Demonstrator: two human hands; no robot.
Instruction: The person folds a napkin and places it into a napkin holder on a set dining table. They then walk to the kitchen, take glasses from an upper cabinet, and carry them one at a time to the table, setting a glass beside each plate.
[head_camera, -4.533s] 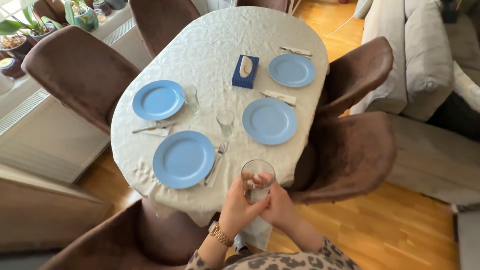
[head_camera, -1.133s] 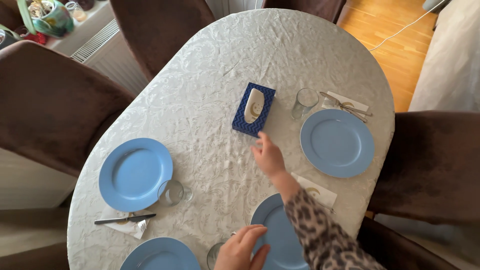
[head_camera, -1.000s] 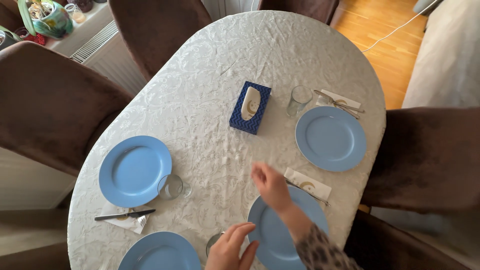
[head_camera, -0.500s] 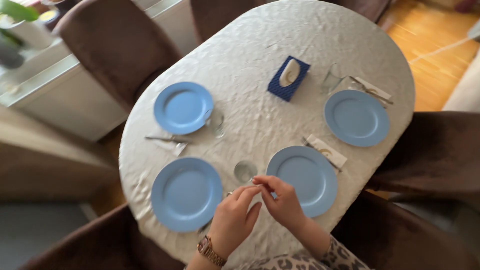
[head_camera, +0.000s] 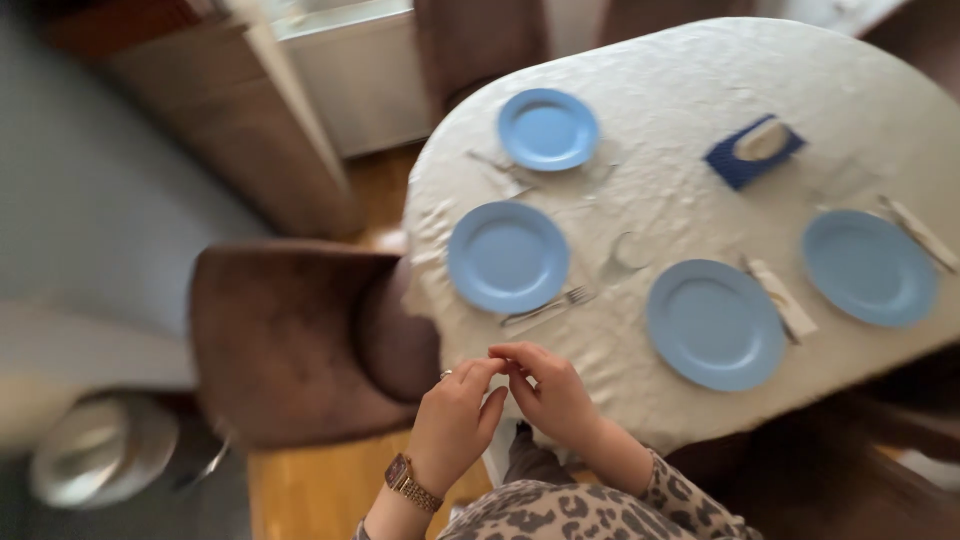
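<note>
Hands: left (head_camera: 455, 420) and right (head_camera: 552, 392) fingertips touch, holding nothing.

Left hand (head_camera: 455, 420) and right hand (head_camera: 550, 392) raised, fingertips touching, empty.

**Blue plates on a pale cloth**

Just beyond the left hand (head_camera: 452, 425) and right hand (head_camera: 553, 392), a cream tablecloth (head_camera: 670, 110) carries a faint tone-on-tone leafy pattern. Four plates sit on it, all plain mid-blue: the near plate (head_camera: 507, 256) ahead of the hands, the far plate (head_camera: 548, 129) beyond it, the middle plate (head_camera: 712, 323) to their right, the end plate (head_camera: 869, 267) further right. The tissue box (head_camera: 752, 152) is dark blue with a zigzag. Left of the hands, the chair (head_camera: 290, 335) is plain brown. The wristwatch (head_camera: 406, 482) is gold, the sleeve (head_camera: 570, 510) leopard-spotted, tan and black. The floor (head_camera: 310, 490) below is honey-coloured wood.
</note>
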